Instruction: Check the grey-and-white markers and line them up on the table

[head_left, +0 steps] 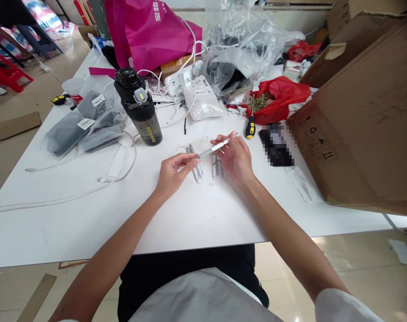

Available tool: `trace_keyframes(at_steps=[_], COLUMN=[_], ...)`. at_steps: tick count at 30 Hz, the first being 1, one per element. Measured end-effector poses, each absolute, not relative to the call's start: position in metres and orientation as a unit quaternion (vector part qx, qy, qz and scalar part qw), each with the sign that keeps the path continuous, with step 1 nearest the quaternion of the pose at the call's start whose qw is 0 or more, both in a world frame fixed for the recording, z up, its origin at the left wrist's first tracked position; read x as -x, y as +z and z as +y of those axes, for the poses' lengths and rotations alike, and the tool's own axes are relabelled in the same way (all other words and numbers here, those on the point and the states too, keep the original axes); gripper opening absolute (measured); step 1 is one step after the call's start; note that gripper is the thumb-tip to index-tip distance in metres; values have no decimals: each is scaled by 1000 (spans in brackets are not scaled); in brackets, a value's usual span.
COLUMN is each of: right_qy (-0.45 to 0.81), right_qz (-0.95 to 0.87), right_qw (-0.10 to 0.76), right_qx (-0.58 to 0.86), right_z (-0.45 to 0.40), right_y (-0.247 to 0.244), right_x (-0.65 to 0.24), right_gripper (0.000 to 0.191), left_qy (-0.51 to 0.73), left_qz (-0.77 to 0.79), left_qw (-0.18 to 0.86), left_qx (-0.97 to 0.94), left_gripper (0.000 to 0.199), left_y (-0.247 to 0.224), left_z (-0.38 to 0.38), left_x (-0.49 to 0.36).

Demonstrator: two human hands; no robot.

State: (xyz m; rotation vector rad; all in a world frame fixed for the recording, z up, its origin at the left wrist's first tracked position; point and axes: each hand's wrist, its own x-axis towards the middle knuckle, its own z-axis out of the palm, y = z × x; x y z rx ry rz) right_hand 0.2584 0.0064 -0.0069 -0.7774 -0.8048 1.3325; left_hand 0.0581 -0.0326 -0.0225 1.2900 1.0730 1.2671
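A white and silver pen (214, 148) is held slantwise above the table between my two hands. My left hand (175, 172) pinches its lower left end with thumb and fingertips. At the upper right end, the fingers of my right hand (236, 156) close round the barrel. Below my left fingertips lie several grey pens (197, 171) side by side. Another small group of pens (217, 166) lies beneath my right hand, partly covered by it. A thin black-tipped rod (185, 125), perhaps a refill, rests on the table beyond my hands.
A black drink bottle (141, 112) stands left, near bagged items (79, 120) and a white cable (129, 167). Behind are a white packet (202, 98), a power strip (176, 82) and a magenta bag (150, 36). A screwdriver (250, 127), red bag (284, 96) and large cardboard box (364, 120) are right.
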Motion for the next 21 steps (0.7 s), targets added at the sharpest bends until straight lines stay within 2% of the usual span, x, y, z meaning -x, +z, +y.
trace_keyframes(at_steps=[6, 12, 21], right_qy=[675, 722, 721], right_qz=[-265, -210, -205], right_qw=[630, 610, 633], right_qx=[278, 251, 197], right_z=[11, 19, 21], right_y=[8, 0, -6], right_x=[-278, -308, -315], right_gripper=[42, 64, 59], left_qy=[549, 529, 471], left_qz=[469, 486, 468], left_qw=[457, 425, 293], left_qx=[-520, -551, -688], left_gripper=[36, 33, 19], left_y=[-24, -27, -36], left_z=[-27, -27, -28], left_x=[-56, -55, -53])
